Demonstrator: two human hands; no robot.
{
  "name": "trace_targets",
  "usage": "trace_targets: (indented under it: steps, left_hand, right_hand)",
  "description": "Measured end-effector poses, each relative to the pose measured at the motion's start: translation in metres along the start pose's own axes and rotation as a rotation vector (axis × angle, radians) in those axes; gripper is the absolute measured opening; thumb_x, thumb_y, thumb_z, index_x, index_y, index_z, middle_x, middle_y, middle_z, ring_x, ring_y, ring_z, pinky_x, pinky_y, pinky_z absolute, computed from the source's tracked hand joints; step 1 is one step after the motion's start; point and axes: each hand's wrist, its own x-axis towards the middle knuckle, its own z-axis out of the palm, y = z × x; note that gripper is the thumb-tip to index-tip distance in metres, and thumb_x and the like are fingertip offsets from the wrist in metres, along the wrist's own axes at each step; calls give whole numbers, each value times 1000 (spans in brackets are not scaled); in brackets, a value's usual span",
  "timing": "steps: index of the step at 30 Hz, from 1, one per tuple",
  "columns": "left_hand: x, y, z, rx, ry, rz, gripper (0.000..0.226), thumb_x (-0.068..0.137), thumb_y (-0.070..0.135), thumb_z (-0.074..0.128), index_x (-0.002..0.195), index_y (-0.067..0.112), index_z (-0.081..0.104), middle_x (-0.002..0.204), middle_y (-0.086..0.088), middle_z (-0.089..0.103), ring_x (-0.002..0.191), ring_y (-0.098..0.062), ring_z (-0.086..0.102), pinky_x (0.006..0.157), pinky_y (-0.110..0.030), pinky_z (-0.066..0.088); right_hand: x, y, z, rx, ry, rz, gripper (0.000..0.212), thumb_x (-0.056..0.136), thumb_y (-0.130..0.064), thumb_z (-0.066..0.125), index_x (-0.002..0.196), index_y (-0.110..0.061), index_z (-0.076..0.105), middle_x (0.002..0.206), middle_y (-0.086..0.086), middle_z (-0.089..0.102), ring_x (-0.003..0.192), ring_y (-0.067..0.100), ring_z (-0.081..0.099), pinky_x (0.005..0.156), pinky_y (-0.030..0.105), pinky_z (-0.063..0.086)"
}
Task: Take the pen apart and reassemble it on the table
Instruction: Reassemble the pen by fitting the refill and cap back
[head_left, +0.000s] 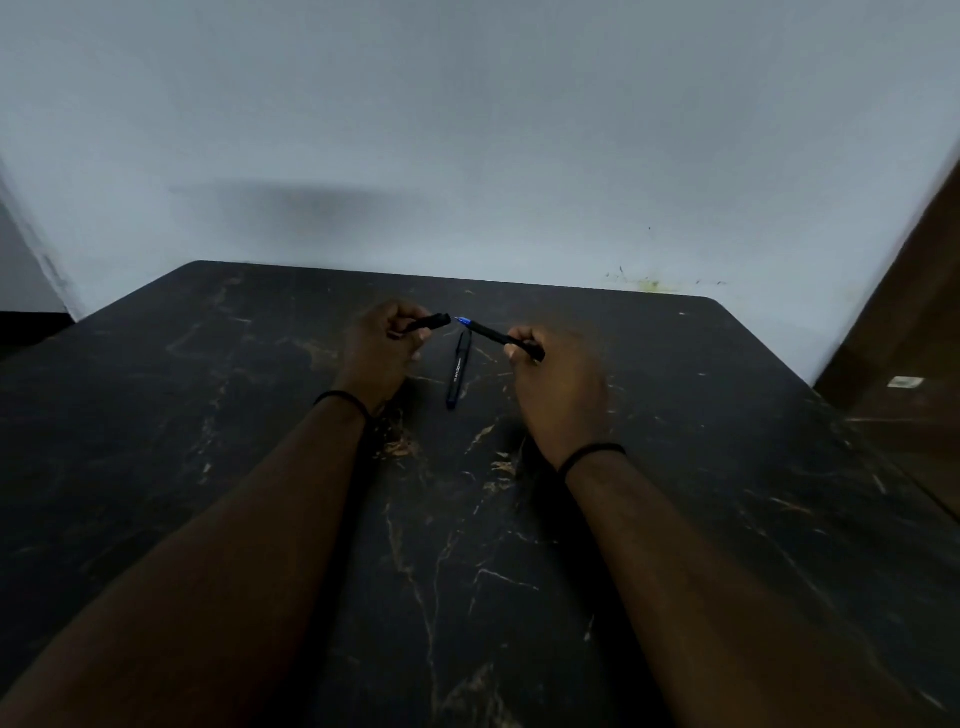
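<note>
Two bare forearms reach out over a dark, marble-veined tabletop (519, 571) that is pushed up against a pale wall (467, 130), with what looks like a brown wooden panel (914, 312) at the right edge. Each wrist carries a thin black band, the left band (340, 399) and the right band (592, 453). The left hand (382, 345) is clenched around a short black cap (428, 323), whose open end points toward the right. The right hand (558, 387) is closed around the rear of a black pen body (501, 338), which is raised above the tabletop and slanted up to the left, its blue tip (464, 321) aimed at the cap's opening. Cap and tip are just apart, not touching. Between the two hands, a second dark pen (457, 371) lies flat on the tabletop, running roughly toward and away from the person, with small pale lettering on its barrel too small to read. The light is dim, so finer details of the grips are hard to make out.
</note>
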Motion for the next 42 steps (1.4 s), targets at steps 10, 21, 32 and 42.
trace_targets:
  steps: [10,21,32,42]
  left_hand:
    - [-3,5,4,57,-118,108,18,85,-3,70,97,11,70,86,4,69,69,0,57,70,-19,50]
    - [-8,13,7,-242,-252,-59,20,96,5,60,109,15,70,86,0,69,60,-7,56,51,-17,44]
    - [-13,29,6,-80,-155,-174,55,99,50,47,72,6,63,56,-6,53,43,-11,39,44,-20,32]
    - [-13,32,7,-339,-267,-150,24,105,24,45,90,10,57,64,-3,47,43,-7,32,40,-19,23]
  right_hand:
    - [1,2,-2,-73,-6,-80,14,89,-17,69,100,-23,75,98,0,68,91,18,61,79,31,49]
    - [1,2,1,-57,-69,-118,12,88,-19,71,99,-23,74,96,-3,70,89,16,61,78,31,50]
    - [-3,-5,2,9,-61,-195,17,86,-19,74,103,-23,73,99,-5,68,93,14,61,84,37,54]
    - [1,2,5,-64,-103,-181,20,97,-37,60,82,-25,69,72,-8,60,69,13,57,63,30,43]
